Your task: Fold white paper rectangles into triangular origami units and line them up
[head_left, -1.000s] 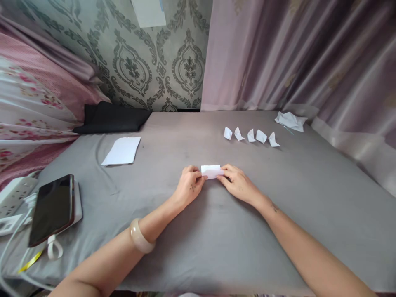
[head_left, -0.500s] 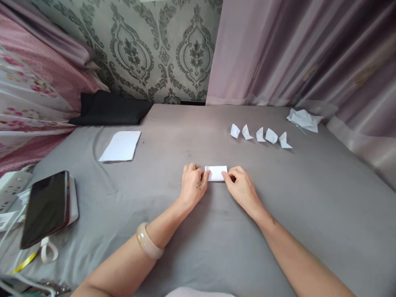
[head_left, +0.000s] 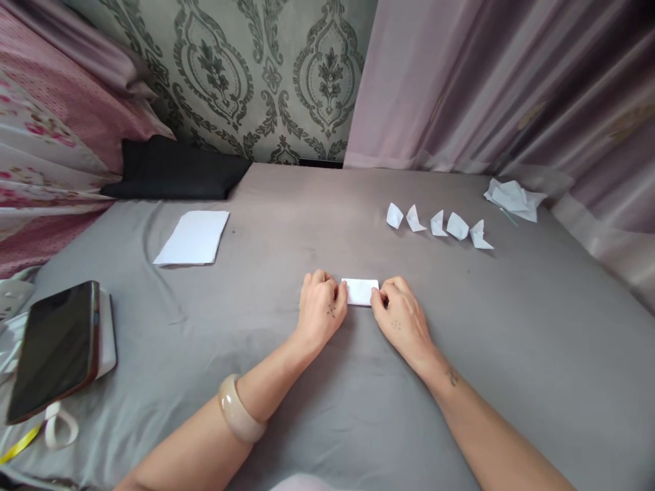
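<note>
A small rectangle of folded white paper [head_left: 360,292] lies at the middle of the grey sheet. My left hand [head_left: 322,307] pinches its left end, thumb on top and the other fingers curled. At the opposite end, my right hand [head_left: 402,314] grips the paper between thumb and bent fingers. Beyond my right hand stand several small folded white paper shapes [head_left: 439,224] in a loose row. To the far left rests a stack of white paper sheets [head_left: 193,239].
A phone [head_left: 54,348] sits on a white box at the left, near cables and a yellow strip [head_left: 20,443]. Black folded cloth [head_left: 174,170] lies at the back left. Crumpled white paper [head_left: 514,199] is at the back right, by the curtain [head_left: 434,88].
Both hands still hold the folded paper's ends, with the right thumb shifted slightly towards the right edge. The whole view has moved a little.
</note>
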`<state>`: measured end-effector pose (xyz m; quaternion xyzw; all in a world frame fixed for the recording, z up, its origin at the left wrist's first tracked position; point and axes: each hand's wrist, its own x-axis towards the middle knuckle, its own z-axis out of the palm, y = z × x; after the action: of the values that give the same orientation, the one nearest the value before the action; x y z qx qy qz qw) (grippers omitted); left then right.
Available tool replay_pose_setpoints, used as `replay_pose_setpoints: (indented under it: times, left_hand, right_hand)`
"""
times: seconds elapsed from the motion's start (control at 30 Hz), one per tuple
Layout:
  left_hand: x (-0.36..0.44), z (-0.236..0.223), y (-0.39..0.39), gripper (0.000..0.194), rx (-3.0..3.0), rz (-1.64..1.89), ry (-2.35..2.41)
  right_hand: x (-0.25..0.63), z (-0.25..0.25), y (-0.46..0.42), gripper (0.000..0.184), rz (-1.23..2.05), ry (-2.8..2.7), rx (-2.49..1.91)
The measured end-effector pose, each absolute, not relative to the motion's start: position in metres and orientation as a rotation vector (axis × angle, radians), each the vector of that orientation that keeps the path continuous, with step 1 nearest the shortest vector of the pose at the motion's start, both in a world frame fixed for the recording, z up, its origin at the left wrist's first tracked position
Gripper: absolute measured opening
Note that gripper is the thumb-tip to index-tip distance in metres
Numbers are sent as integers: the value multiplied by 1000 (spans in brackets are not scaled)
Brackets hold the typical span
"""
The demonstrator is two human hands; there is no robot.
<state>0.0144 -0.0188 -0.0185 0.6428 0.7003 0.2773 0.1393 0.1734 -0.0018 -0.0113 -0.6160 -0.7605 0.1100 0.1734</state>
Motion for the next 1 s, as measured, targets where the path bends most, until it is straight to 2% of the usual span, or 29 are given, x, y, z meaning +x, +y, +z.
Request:
replay_pose_setpoints:
  times: [1.0]
  left_hand:
    - [15,-19,-16,35,1819,737,2033]
  right_hand:
    - [170,-16,0,26,147,-2214,-1790]
